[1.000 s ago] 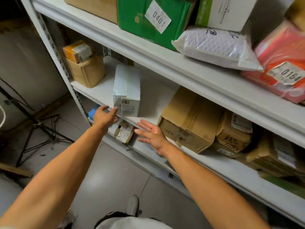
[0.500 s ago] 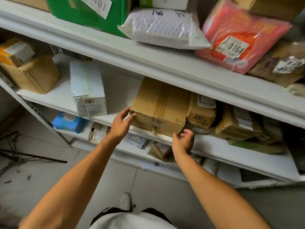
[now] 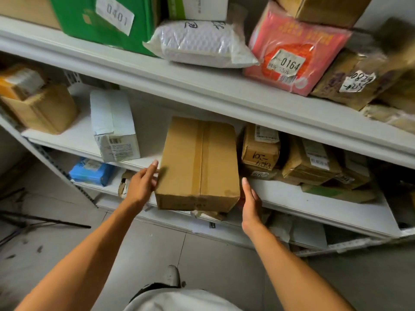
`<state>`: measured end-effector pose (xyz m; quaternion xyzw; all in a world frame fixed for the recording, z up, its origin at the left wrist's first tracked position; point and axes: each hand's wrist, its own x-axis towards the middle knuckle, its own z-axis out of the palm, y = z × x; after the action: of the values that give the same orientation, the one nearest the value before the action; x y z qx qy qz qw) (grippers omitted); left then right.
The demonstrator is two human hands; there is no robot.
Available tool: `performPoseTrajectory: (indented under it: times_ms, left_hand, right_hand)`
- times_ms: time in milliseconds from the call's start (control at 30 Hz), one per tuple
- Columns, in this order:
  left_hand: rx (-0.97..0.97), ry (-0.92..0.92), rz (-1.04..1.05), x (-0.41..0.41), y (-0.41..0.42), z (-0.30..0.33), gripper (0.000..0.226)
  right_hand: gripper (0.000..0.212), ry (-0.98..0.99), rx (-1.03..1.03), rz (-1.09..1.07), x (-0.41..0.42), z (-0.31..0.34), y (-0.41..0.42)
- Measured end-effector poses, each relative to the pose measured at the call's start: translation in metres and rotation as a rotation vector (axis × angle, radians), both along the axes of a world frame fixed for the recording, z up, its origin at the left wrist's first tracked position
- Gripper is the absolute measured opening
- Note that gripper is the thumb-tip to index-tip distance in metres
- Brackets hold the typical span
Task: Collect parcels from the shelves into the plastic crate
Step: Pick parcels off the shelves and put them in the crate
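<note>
1. Left hand (image 3: 143,185) flat against the left side of the taped cardboard box (image 3: 198,163), fingers straight, nothing curled round it.
2. Right hand (image 3: 251,202) at the box's right front corner, fingers extended; contact there is hard to judge.
3. The box juts out over the middle shelf (image 3: 292,194) edge, between both palms.
4. Left of it, a white carton (image 3: 114,126); right of it, brown parcels (image 3: 260,149).
5. Up top: green box (image 3: 101,19), white bubble mailer (image 3: 197,44), pink packet (image 3: 292,48) marked 0164.

A single head-worn wide-angle camera looks forward and down, close to the white shelving (image 3: 202,90), with grey floor tiles (image 3: 146,250) filling the lower frame.
</note>
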<state>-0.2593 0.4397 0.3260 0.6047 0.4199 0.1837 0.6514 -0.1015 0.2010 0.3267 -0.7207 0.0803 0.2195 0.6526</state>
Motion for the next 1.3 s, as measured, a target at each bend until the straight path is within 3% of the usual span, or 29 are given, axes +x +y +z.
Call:
performPoseTrajectory:
  times_ms: [67, 200, 367, 633, 733, 833, 867, 900, 967, 1033, 1233, 1300]
  left_hand:
    - [-0.055, -0.009, -0.043, -0.008, -0.005, 0.001, 0.033]
    - [-0.214, -0.009, -0.071, -0.018, -0.011, 0.000, 0.035]
    - [-0.167, 0.000, -0.070, -0.021, -0.004, -0.001, 0.017]
    - [0.008, 0.126, -0.183, -0.033, -0.006, -0.012, 0.045]
    - [-0.039, 0.126, -0.196, -0.038, -0.010, -0.016, 0.051]
    - [-0.200, 0.091, -0.130, -0.050, -0.015, -0.019, 0.029]
    - [-0.241, 0.092, -0.117, -0.056, -0.016, -0.020, 0.037]
    - [-0.273, 0.096, -0.122, -0.064, -0.016, -0.025, 0.062]
    - [-0.328, 0.125, -0.142, -0.077, -0.015, -0.030, 0.103]
    - [-0.376, 0.160, -0.139, -0.085, -0.017, -0.035, 0.113]
    - [-0.388, 0.245, -0.122, -0.105, -0.034, -0.045, 0.094]
    - [-0.415, 0.215, -0.059, -0.115, -0.037, -0.051, 0.085]
  right_hand:
    - [0.027, 0.019, -0.018, 0.066, 0.002, -0.002, -0.008]
    - [0.047, 0.018, -0.120, 0.159, 0.002, -0.005, -0.009]
    - [0.056, -0.052, -0.198, 0.373, 0.016, 0.005, -0.019]
    - [0.110, 0.102, -0.374, 0.755, 0.035, 0.023, -0.009]
    - [0.132, 0.198, -0.306, 0.758, 0.024, 0.023, -0.003]
    - [0.146, 0.332, -0.122, 0.707, 0.011, 0.022, -0.001]
    - [0.151, 0.352, -0.092, 0.721, 0.007, 0.021, 0.000]
    - [0.152, 0.379, -0.062, 0.710, 0.003, 0.017, -0.001]
    - [0.148, 0.457, -0.017, 0.651, -0.002, 0.007, -0.003]
    - [0.138, 0.499, -0.024, 0.618, -0.008, 0.000, -0.006]
    - [0.049, 0.469, -0.148, 0.678, -0.021, -0.018, -0.006]
    - [0.030, 0.437, -0.158, 0.660, -0.026, -0.024, -0.009]
